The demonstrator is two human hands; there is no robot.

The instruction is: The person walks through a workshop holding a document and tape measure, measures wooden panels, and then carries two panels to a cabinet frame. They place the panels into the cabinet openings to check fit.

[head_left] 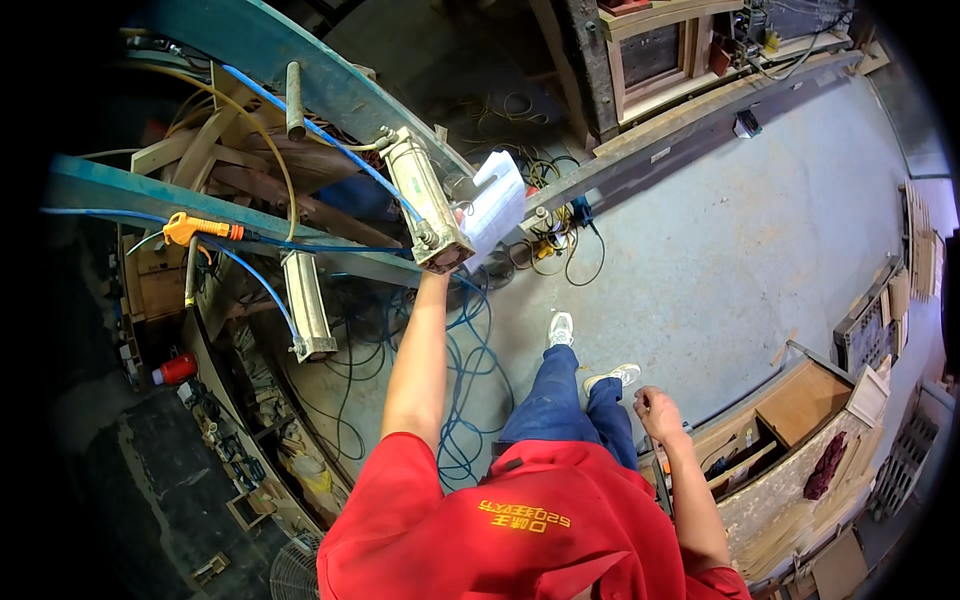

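My left arm reaches forward beneath a metal air cylinder point(418, 195), which hides most of my left hand point(459, 215). White paper sheets point(497, 208) stick out beside the cylinder, and that hand appears closed on their near edge. One corner of the paper curls up. My right hand point(657, 414) hangs by my right leg with its fingers curled in. Whether anything small is inside those fingers is too hard to see. A second air cylinder point(305, 303) sits on the left, near an orange air blow gun point(192, 229) on a blue hose.
Blue-green steel beams point(250, 225) cross the upper left. Coiled hoses point(462, 375) lie on the floor close to my left leg. A long rail point(690, 125) runs along the far side. At my right stands a wooden cart point(800, 400) with boards and tools.
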